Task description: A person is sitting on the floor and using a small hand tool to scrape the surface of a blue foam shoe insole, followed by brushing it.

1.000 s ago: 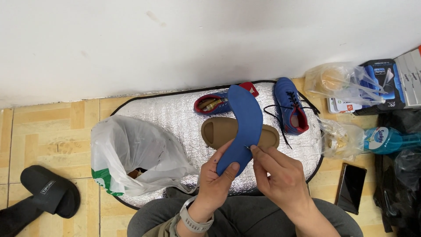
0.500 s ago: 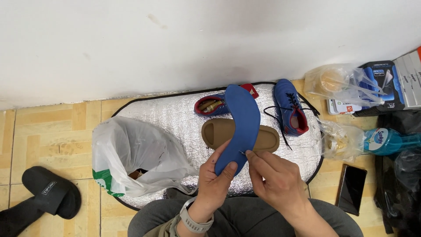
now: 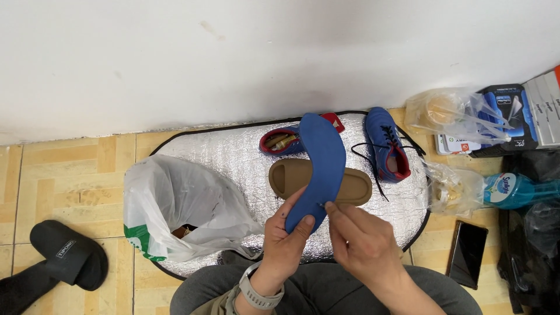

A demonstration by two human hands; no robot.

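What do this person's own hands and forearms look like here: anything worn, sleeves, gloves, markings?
Both hands are bare, no gloves. The left hand has a light grey watch with a ridged band on the wrist. The right hand shows no ring or band that I can see. Both forearms are uncovered to the frame edge; no sleeves in view. No markings are visible.

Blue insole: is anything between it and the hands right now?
Nothing visible: the left hand grips the blue insole at its near end, and the right hand touches its edge with its fingertips.
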